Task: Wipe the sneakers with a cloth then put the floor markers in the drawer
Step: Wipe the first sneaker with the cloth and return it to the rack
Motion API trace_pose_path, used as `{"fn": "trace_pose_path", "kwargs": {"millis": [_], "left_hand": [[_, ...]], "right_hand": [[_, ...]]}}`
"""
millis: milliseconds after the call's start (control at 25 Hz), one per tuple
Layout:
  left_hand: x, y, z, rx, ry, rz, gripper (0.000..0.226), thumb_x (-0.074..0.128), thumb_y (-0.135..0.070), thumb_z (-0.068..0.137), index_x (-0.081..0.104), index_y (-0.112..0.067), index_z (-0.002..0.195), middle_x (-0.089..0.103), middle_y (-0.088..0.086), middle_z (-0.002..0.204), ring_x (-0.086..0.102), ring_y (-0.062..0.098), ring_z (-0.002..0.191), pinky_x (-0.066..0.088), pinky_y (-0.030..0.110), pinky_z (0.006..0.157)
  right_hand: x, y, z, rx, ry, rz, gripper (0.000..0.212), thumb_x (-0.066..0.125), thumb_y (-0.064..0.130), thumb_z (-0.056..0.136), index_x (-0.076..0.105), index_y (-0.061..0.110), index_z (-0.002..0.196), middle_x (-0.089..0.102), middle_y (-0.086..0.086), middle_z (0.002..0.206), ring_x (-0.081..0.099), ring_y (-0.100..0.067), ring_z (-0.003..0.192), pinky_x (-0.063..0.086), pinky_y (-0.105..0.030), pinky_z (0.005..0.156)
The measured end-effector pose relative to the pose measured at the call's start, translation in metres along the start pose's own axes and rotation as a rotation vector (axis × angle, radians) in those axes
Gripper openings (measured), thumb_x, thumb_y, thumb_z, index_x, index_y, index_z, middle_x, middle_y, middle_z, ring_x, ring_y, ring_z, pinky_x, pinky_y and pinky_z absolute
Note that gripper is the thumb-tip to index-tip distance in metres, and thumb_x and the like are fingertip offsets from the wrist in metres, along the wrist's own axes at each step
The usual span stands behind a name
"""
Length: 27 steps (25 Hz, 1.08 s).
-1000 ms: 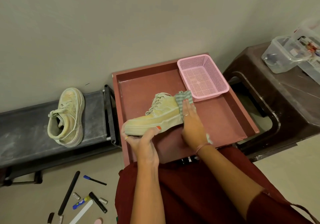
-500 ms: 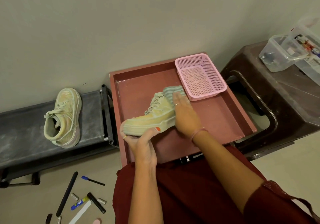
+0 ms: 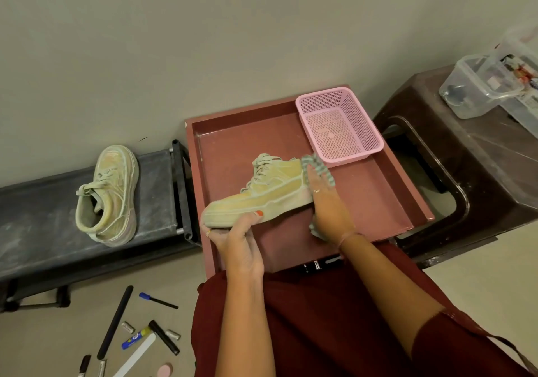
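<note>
l hand (image 3: 238, 239) grips sneaker (image 3: 270, 193) toe | r hand (image 3: 329, 207) presses cloth (image 3: 318, 167) on heel

The sneaker (image 3: 270, 196) looks like matt, dusty canvas; the cloth (image 3: 318, 168) is soft striped fabric. At 1 o'clock, a pink basket (image 3: 364, 132) of perforated plastic. At 9 o'clock, the bench (image 3: 35, 202) is dull, scuffed grey.

Maroon garment (image 3: 334, 318), finger rings, orange nail polish

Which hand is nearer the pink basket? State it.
Right. The right hand presses the cloth on the sneaker's heel, just below the basket; the left hand grips the toe, farther away.
</note>
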<state>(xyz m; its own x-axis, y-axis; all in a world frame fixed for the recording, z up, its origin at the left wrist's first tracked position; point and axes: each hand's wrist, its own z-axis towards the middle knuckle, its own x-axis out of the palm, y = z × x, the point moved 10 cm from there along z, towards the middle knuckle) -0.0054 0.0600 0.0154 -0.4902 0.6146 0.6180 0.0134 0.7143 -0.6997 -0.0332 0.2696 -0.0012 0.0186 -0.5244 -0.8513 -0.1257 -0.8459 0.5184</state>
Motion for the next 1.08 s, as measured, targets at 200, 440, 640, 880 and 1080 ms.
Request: {"fn": "trace_pose_path", "kwargs": {"millis": [200,440,640,880,1080], "left_hand": [[0.003,-0.004,-0.002,0.019,-0.027,0.009,0.062,0.065,0.013,0.055,0.046,-0.020,0.104,0.072,0.000,0.089,0.070,0.016,0.089,0.058,0.034,0.074],[-0.007,0.005,-0.001,-0.025,-0.078,0.011,0.064,0.071,0.009,0.058,0.044,-0.018,0.110,0.069,0.005,0.099,0.069,0.018,0.093,0.055,0.037,0.082],[-0.007,0.007,-0.001,-0.015,-0.080,0.012,0.075,0.072,0.009,0.055,0.038,-0.018,0.116,0.067,0.003,0.102,0.068,0.016,0.096,0.051,0.043,0.095],[-0.007,0.007,0.002,-0.004,-0.089,0.017,0.077,0.074,0.008,0.058,0.041,-0.008,0.126,0.068,0.011,0.108,0.069,0.022,0.098,0.057,0.039,0.083],[-0.009,0.010,-0.001,-0.050,-0.097,0.016,0.073,0.076,0.009,0.063,0.042,-0.009,0.126,0.070,0.010,0.108,0.070,0.021,0.099,0.057,0.037,0.084]], "right_hand": [[0.010,0.079,-0.039,-0.078,-0.050,0.158,0.078,0.030,-0.005,0.081,0.000,0.013,0.150,-0.002,-0.005,0.158,-0.009,-0.015,0.145,0.005,-0.035,0.120],[0.022,0.074,-0.064,-0.264,-0.163,-0.053,0.062,0.025,0.008,0.089,0.014,0.006,0.149,0.020,-0.013,0.156,0.022,-0.028,0.143,0.028,-0.036,0.113],[0.010,-0.009,-0.001,0.042,-0.065,0.018,0.074,0.022,-0.007,0.086,0.011,0.026,0.152,0.007,0.008,0.159,0.006,-0.010,0.146,0.008,-0.025,0.117],[0.017,0.057,-0.036,0.003,0.091,0.203,0.086,0.034,-0.016,0.079,-0.005,0.014,0.150,-0.008,0.003,0.157,-0.009,-0.012,0.146,0.001,-0.020,0.116],[0.006,0.073,-0.062,-0.303,0.043,0.083,0.080,0.031,-0.008,0.079,-0.001,0.017,0.148,-0.003,0.007,0.156,0.000,-0.007,0.144,0.023,-0.024,0.116]]}}
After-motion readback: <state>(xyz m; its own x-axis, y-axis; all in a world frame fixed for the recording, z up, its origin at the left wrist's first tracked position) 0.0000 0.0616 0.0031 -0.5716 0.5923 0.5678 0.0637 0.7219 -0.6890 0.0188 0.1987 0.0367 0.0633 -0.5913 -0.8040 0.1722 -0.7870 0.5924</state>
